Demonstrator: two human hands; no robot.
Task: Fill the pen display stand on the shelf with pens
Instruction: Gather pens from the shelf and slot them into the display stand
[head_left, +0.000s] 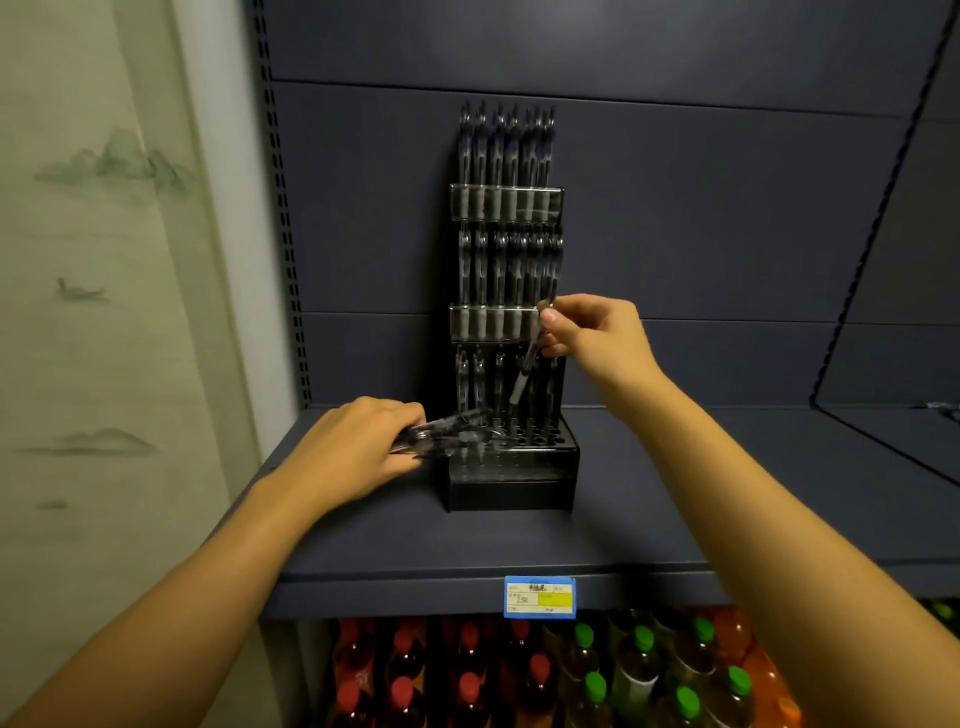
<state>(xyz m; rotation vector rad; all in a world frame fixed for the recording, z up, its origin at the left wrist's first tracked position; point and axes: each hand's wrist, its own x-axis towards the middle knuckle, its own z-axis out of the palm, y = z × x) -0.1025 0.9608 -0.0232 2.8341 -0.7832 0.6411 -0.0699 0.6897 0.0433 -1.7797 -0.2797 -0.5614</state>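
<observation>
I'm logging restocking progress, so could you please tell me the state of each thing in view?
Black tiered pen display stand: upright on the shelf, top two tiers filled, bottom tier partly filled.
Single dark pen: tilted, tip down over the bottom tier.
Right hand: pinches that pen.
Left hand: holds a bundle of dark pens.

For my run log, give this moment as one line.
right hand: pinches pen over stand | left hand: holds spare pens

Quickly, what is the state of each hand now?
Left hand: grips a bundle of clear black pens.
Right hand: pinches one grey-tipped black pen, tilted over the black display stand.
</observation>
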